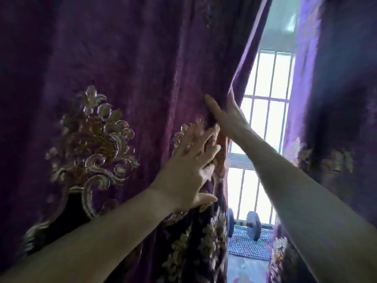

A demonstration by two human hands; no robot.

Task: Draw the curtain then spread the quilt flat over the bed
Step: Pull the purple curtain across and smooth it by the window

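Pinching the left curtain (126,58) edge, the right hand (226,117) wraps its hem; the left hand (191,168) lies spread-fingered just below. A gap remains before the window (263,111). Curtain-drawing is underway; quilt and bed are unseen.

Your hands are meeting at the curtain's edge.
Left curtain (122,58) is hanging before you, right curtain (336,99) beside it, dumbbell (253,223) lying behind the gap.
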